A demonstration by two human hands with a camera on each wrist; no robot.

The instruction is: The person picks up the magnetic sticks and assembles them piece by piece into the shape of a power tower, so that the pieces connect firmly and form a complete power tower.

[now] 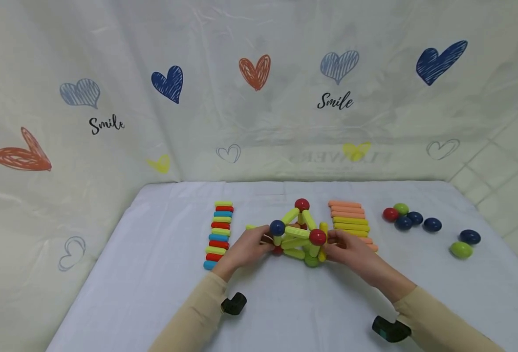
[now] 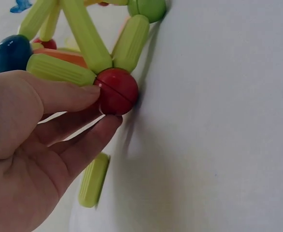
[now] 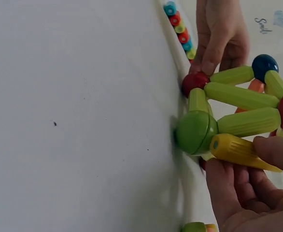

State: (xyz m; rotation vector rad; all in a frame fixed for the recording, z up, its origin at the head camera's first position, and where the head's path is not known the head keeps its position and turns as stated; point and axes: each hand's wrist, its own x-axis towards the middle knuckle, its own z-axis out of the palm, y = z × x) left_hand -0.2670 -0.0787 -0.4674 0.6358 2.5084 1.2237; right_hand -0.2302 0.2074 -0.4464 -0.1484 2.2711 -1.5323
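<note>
A frame of light-green sticks [image 1: 297,232] and coloured balls stands mid-table between the two hands. Its corners include a blue ball [image 1: 277,228], a red ball [image 1: 317,237] at the front right, another red ball [image 1: 302,205] at the back, and a green ball [image 3: 194,133] low down. My left hand [image 1: 251,246] pinches a low red ball [image 2: 117,91] between thumb and fingers. With thumb and fingers, my right hand [image 1: 357,252] grips a yellow stick [image 3: 238,151], one end right beside the green ball.
On the left lies a column of short blue, red and light-green sticks [image 1: 219,232]. Peach and yellow sticks [image 1: 350,221] lie in a row behind the right hand. Loose balls [image 1: 403,223] are spread at the right. One light-green stick [image 2: 94,181] lies near the left hand.
</note>
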